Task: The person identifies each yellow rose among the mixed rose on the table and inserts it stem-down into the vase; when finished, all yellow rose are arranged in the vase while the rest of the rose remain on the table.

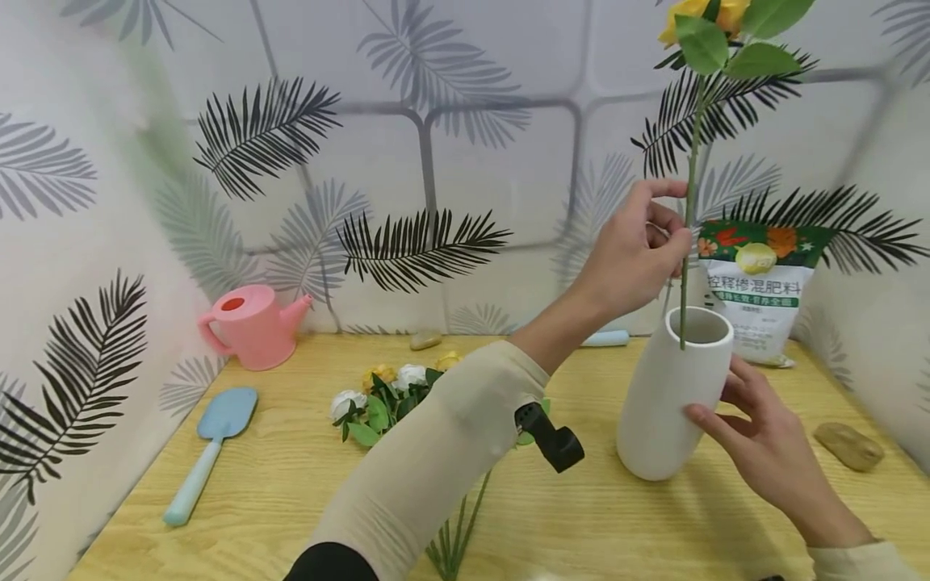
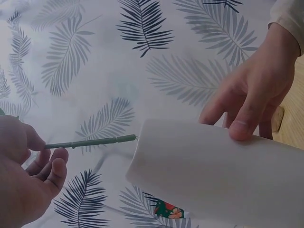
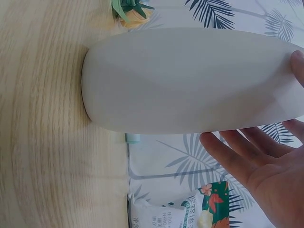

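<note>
My left hand (image 1: pixel 634 252) pinches the green stem (image 1: pixel 692 177) of a yellow rose (image 1: pixel 676 28), holding it upright over a white vase (image 1: pixel 664 411). In the left wrist view the cut end of the stem (image 2: pixel 126 138) is right at the vase's rim, and appears just outside the mouth. My right hand (image 1: pixel 766 448) grips the vase from its right side, thumb on the near face and fingers on the far side. The right wrist view shows the vase's base (image 3: pixel 90 85) against the wooden table. Part of the bloom lies beyond the head view's top edge.
White and yellow flowers (image 1: pixel 378 403) lie partly under my left forearm. To the left are a pink watering can (image 1: pixel 261 327) and a blue trowel (image 1: pixel 225 415). Behind the vase stands a fertilizer bag (image 1: pixel 763 298); stones (image 1: pixel 848 446) and a pale blue tube-like object (image 1: pixel 606 338) lie about.
</note>
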